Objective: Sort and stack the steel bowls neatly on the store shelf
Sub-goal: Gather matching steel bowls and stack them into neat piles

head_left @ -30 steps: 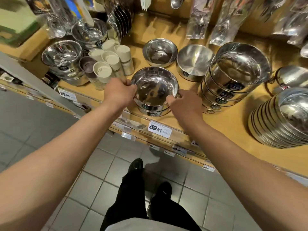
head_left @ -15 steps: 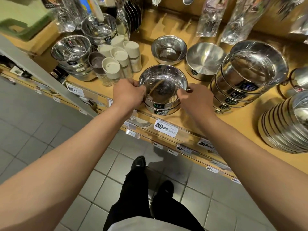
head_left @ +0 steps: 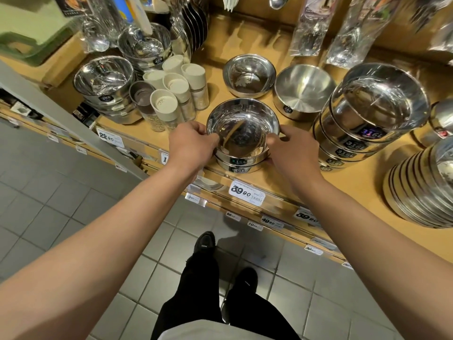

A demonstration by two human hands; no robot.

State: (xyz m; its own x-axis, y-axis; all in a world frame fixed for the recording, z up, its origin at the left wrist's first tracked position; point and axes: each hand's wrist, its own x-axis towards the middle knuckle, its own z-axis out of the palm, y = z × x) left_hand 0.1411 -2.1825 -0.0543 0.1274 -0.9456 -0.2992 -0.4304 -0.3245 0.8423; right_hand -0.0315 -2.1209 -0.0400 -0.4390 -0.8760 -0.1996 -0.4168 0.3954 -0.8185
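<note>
You pinched the top steel bowl [head_left: 242, 128] by its rim, left hand [head_left: 192, 143] and right hand [head_left: 291, 149] on opposite sides. Between your grips it was mirror-bright, round, nested on two "316L"-labelled bowls at the wooden shelf [head_left: 289, 190] edge.

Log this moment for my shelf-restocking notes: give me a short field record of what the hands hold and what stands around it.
setting: wooden store shelf with price tags
left hand: grips the left rim of the top bowl
right hand: grips the right rim of the same bowl
held item: short bowl stack, labels read 316L, near the shelf's front edge
behind it: shiny single bowl and matte bowl
right of it: taller 316L stack, leaning
left of it: white-lidded jars
</note>
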